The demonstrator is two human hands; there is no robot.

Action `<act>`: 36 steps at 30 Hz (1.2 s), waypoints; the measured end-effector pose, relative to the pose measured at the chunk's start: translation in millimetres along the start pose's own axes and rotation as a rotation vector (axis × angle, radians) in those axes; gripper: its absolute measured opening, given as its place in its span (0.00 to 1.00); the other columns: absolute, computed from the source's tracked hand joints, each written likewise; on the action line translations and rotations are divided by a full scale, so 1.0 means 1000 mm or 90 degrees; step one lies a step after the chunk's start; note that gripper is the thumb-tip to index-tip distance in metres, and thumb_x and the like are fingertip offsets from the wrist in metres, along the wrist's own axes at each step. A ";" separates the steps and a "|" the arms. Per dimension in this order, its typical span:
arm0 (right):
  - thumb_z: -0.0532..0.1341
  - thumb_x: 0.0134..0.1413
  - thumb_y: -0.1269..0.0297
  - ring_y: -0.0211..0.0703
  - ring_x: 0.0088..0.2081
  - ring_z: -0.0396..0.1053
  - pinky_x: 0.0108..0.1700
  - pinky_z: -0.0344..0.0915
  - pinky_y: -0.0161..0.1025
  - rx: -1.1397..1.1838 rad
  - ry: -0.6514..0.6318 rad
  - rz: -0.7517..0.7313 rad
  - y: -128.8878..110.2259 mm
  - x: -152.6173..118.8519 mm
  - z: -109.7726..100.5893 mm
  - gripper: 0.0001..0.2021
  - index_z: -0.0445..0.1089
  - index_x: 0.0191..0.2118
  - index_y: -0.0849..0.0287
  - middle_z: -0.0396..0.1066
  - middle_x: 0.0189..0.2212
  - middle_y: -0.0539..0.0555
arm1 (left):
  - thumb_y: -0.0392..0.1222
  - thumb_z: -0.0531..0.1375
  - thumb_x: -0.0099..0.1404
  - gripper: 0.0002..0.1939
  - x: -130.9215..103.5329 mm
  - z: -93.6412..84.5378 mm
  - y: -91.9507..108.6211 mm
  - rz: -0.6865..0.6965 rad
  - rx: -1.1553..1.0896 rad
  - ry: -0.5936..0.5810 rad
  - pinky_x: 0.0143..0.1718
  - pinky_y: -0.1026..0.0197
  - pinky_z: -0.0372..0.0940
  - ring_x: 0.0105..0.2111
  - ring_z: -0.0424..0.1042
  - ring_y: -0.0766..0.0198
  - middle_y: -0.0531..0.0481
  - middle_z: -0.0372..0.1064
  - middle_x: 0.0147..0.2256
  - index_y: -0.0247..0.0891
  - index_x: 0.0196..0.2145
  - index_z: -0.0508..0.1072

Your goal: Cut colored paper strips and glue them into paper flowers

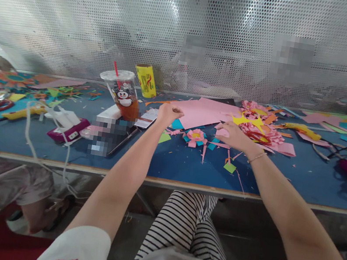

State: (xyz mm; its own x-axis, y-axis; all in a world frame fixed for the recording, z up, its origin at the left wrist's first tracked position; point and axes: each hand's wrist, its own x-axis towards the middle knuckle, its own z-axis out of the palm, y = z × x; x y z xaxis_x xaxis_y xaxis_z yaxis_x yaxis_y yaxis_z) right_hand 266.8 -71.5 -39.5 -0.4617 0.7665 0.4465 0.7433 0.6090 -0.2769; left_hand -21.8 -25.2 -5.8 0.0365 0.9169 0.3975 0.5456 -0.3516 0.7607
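- Blue bench [174, 165], surveyed by a clock centred on the pink-and-blue paper flower [196, 138], which lies between the hands.
- Green paper square [229, 168]: 4 o'clock, nearest item.
- Right hand [235, 134]: between 2 and 3 o'clock, fingers curved; whether its grip holds paper, cannot tell.
- Left hand [169, 114]: 10 o'clock, fingertips drawn near the thumb; whether closed on anything, cannot tell.
- Pink sheets [201, 111]: 12 o'clock, behind the flower.
- Step in hand, judged: handling paper pieces around the flower. Next move likely calls for a light pinch, sparing the petals.
- Perforated screen [227, 23]: 12 o'clock, farthest.
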 end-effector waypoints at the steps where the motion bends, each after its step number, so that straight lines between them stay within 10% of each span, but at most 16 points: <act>1: 0.60 0.49 0.55 0.51 0.48 0.61 0.53 0.57 0.49 0.013 -0.003 -0.028 -0.009 0.001 0.004 0.17 0.68 0.43 0.59 0.64 0.43 0.59 | 0.39 0.63 0.48 0.06 0.001 -0.001 0.000 -0.003 -0.014 0.007 0.31 0.63 0.63 0.24 0.69 0.65 0.50 0.70 0.21 0.34 0.25 0.76; 8: 0.63 0.45 0.50 0.54 0.50 0.59 0.51 0.59 0.51 0.007 -0.026 -0.124 -0.060 0.006 0.031 0.30 0.60 0.54 0.58 0.59 0.48 0.61 | 0.42 0.62 0.48 0.08 0.013 -0.004 -0.012 -0.015 -0.116 0.037 0.30 0.63 0.64 0.24 0.69 0.66 0.48 0.71 0.22 0.33 0.23 0.74; 17: 0.57 0.52 0.67 0.46 0.44 0.64 0.49 0.62 0.46 0.075 0.012 -0.130 -0.043 0.011 0.042 0.16 0.66 0.48 0.60 0.61 0.43 0.59 | 0.39 0.59 0.51 0.08 0.002 -0.014 0.004 0.036 0.172 -0.029 0.36 0.61 0.62 0.30 0.69 0.61 0.47 0.72 0.27 0.33 0.27 0.75; 29: 0.57 0.49 0.57 0.45 0.38 0.66 0.41 0.64 0.43 0.200 0.287 0.195 -0.004 0.017 -0.002 0.13 0.68 0.37 0.60 0.68 0.38 0.57 | 0.37 0.64 0.40 0.07 -0.006 -0.028 0.006 0.043 0.313 -0.377 0.19 0.66 0.53 0.14 0.62 0.68 0.53 0.63 0.11 0.40 0.11 0.69; 36: 0.57 0.50 0.58 0.43 0.36 0.67 0.40 0.64 0.41 0.196 0.299 0.256 0.010 0.012 -0.014 0.14 0.68 0.39 0.61 0.68 0.37 0.56 | 0.33 0.67 0.33 0.16 0.000 -0.011 -0.008 0.038 0.364 -0.358 0.20 0.64 0.52 0.11 0.55 0.69 0.57 0.53 0.07 0.40 0.06 0.61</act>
State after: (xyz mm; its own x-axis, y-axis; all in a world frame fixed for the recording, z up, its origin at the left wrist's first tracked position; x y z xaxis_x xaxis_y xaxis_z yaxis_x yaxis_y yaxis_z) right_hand 275.6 -58.6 -25.0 0.1315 0.8175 0.5607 0.6094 0.3795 -0.6962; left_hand -35.7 -24.4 -5.7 0.4118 0.9113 -0.0040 0.8684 -0.3911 0.3047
